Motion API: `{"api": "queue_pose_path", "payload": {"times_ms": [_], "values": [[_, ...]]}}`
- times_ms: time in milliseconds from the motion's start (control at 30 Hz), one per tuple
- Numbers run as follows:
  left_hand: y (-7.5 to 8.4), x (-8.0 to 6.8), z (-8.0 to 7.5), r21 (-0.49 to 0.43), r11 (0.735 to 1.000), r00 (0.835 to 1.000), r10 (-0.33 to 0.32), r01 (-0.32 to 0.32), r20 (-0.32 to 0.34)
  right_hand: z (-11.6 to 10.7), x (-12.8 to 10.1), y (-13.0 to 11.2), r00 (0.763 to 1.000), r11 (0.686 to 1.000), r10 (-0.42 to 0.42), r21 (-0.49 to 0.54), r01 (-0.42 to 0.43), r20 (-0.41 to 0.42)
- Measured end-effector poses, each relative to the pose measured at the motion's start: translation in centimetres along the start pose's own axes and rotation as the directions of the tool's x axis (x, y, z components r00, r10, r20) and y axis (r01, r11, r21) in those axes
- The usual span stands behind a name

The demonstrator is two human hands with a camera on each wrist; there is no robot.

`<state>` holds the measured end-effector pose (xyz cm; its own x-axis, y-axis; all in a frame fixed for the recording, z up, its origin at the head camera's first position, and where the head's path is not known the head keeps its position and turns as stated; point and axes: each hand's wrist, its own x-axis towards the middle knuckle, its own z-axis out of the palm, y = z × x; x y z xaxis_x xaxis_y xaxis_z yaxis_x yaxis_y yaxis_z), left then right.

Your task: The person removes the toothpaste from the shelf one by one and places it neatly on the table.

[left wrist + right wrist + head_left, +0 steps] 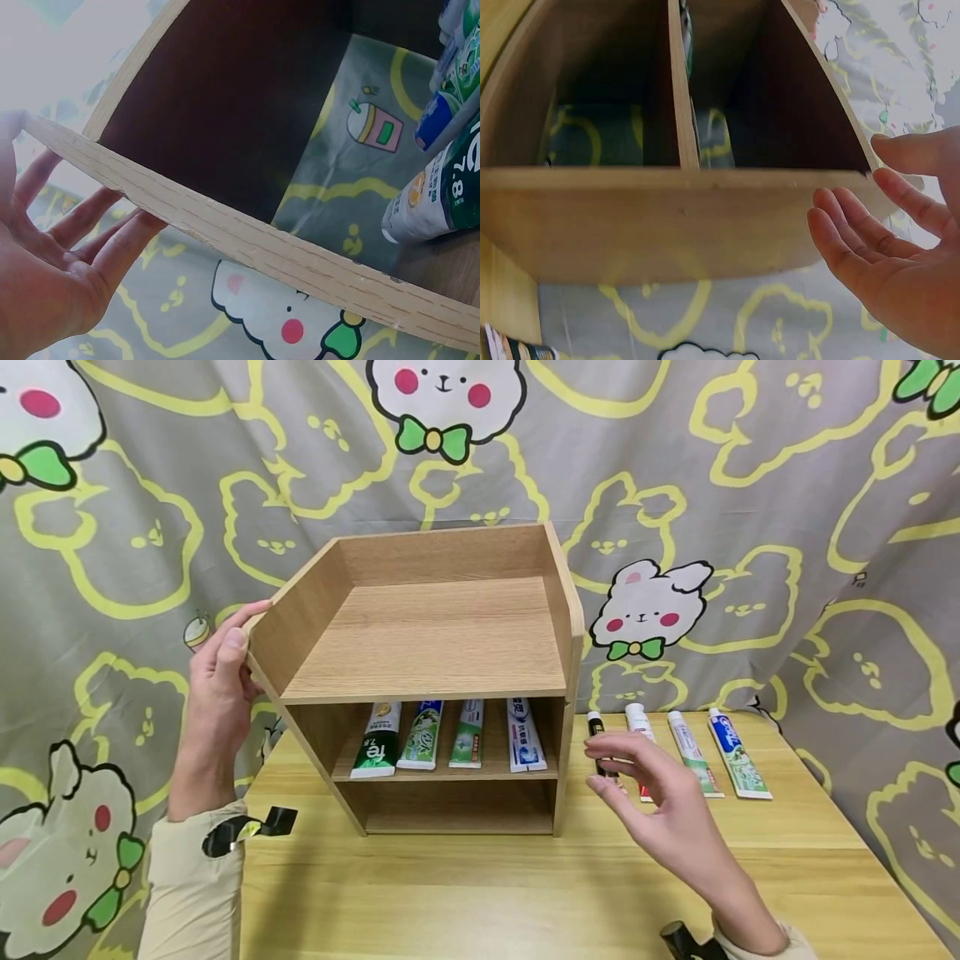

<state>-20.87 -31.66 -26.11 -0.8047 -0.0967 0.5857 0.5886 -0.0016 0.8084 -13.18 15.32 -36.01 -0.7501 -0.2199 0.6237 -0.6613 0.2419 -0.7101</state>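
Head view shows your left hand point(217, 681) flat against the shelf point(427, 643), right hand point(656, 802) loose-fingered and empty; a careless nudge could scatter the toothpaste tubes point(678, 752).

Toothpaste tube point(612, 752) partly behind right hand point(660, 802)

Shelf unit point(427, 643) at the table's point(480, 893) back left
Four toothpaste tubes point(450, 737) lie on its middle shelf; four more tubes point(686, 752) lie in a row to its right, near the back edge
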Motion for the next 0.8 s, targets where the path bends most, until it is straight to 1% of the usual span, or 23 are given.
{"api": "queue_pose_path", "payload": {"times_ms": [167, 267, 367, 433, 500, 633, 733, 800], "values": [[-0.1, 0.1, -0.1, -0.004, 1.000, 1.000, 0.000, 0.000, 0.013, 1.8, 0.1, -0.2, 0.999, 0.999, -0.042, 0.023, 0.041, 0.018], [-0.1, 0.2, -0.2, -0.010, 1.000, 1.000, 0.008, -0.008, 0.018, 3.1, 0.2, -0.6, 0.999, 0.999, -0.031, 0.027, 0.030, 0.037], [-0.1, 0.3, -0.2, -0.009, 1.000, 1.000, 0.014, -0.014, 0.012, 4.4, 0.5, -0.9, 0.999, 1.000, -0.006, 0.002, 0.006, 0.053], [-0.1, 0.3, -0.1, -0.009, 1.000, 1.000, 0.013, -0.013, 0.005, 5.2, 0.8, -0.9, 0.998, 0.999, -0.006, -0.040, 0.009, 0.059], [-0.1, 0.3, -0.1, -0.004, 1.000, 1.000, 0.010, -0.010, 0.001, 6.0, 1.1, -0.8, 0.998, 0.994, -0.022, -0.107, 0.028, 0.054], [-0.1, 0.3, -0.2, -0.008, 1.000, 1.000, 0.005, -0.005, 0.016, 7.6, 1.6, -0.4, 0.998, 0.971, -0.049, -0.234, 0.057, 0.040], [-0.1, 0.2, -0.2, -0.014, 1.000, 1.000, 0.003, -0.003, 0.029, 8.8, 2.0, -0.2, 0.998, 0.956, -0.050, -0.289, 0.057, 0.030], [-0.1, 0.3, -0.2, -0.015, 1.000, 1.000, 0.003, -0.003, 0.028, 9.4, 2.3, -0.1, 0.999, 0.946, -0.036, -0.321, 0.044, 0.032]]}}
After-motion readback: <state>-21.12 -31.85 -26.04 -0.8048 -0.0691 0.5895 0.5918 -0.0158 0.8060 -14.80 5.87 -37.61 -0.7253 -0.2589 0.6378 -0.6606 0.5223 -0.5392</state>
